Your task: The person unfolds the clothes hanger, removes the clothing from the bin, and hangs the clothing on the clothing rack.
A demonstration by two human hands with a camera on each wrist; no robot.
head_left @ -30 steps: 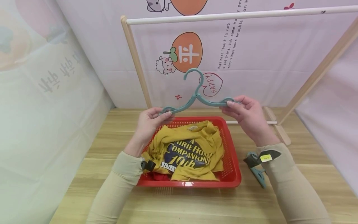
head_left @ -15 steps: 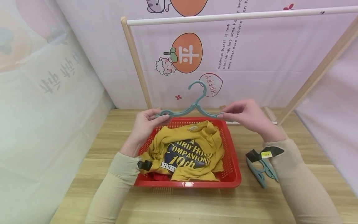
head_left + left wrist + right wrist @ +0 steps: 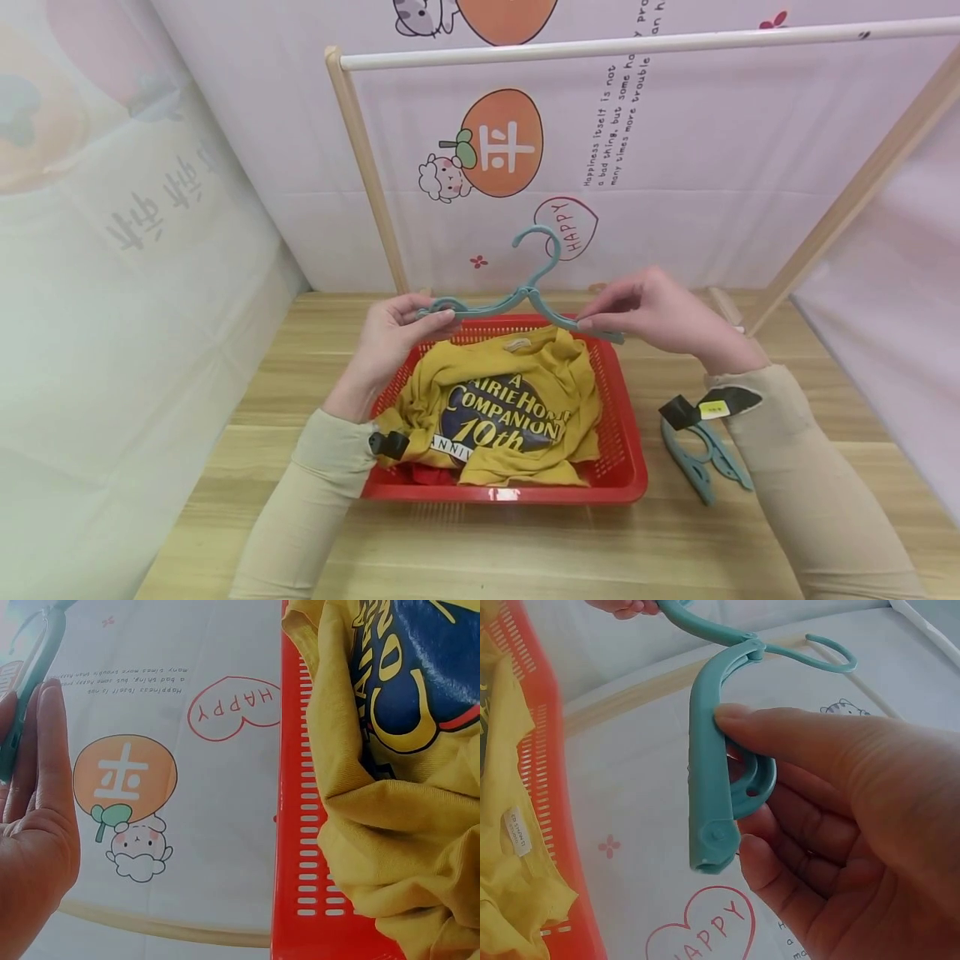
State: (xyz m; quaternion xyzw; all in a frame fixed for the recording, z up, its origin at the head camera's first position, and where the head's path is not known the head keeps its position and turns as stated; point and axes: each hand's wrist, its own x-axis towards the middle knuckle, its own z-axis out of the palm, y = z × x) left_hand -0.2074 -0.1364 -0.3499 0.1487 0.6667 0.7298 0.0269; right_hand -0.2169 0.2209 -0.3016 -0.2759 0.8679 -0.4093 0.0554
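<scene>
A teal folding clothes hanger (image 3: 487, 309) is held up over the back of the red basket, its hook pointing upward. My left hand (image 3: 397, 327) pinches the end of its left arm. With thumb and fingers my right hand (image 3: 648, 321) grips the right arm, which slopes downward; the right wrist view shows the hanger (image 3: 709, 750) close up, its tip sticking out past the thumb. Below lies a crumpled yellow shirt (image 3: 517, 400) with dark blue print, inside the red basket (image 3: 626, 433). A bit of red cloth (image 3: 431, 473) shows under the shirt.
Another folded teal hanger (image 3: 693, 471) lies on the wooden table (image 3: 465, 550) right of the basket, partly hidden by my right sleeve. Behind stands a rack with a white rail (image 3: 600, 48) and wooden posts (image 3: 367, 175), before a printed white backdrop.
The hanger has come down toward the basket. My right hand has shifted inward along its right arm, which now slopes lower. My left hand keeps its grip, almost unmoved.
</scene>
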